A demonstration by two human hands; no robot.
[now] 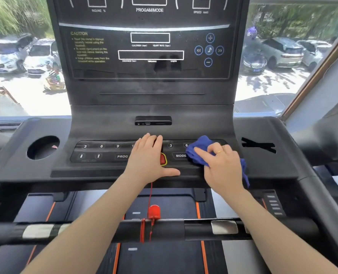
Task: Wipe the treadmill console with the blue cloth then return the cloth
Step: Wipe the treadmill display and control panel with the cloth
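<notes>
Head view: right hand (pixel 222 165) presses bunched blue cloth (pixel 200 150) onto console (pixel 150 91) keys beside MODE; left hand (pixel 148 157) flat, empty. Wiping step; likely next, sweep leftward.

Right hand (pixel 222 165) presses blue cloth (pixel 198 150) on console (pixel 108 153); left hand (pixel 149 155) flat

"PROGAM/MODE" and "CAUTION" on upper console panel (pixel 150 46), "PROG", "MODE" on button strip (pixel 105 153)

Both bare forearms reach forward, roughly parallel. The left hand (pixel 148 157) lies flat, palm down, fingers together and thumb spread to the right. The right hand (pixel 221 165) is palm down, fingers curled in a loose grip, a ring on one finger.
</notes>
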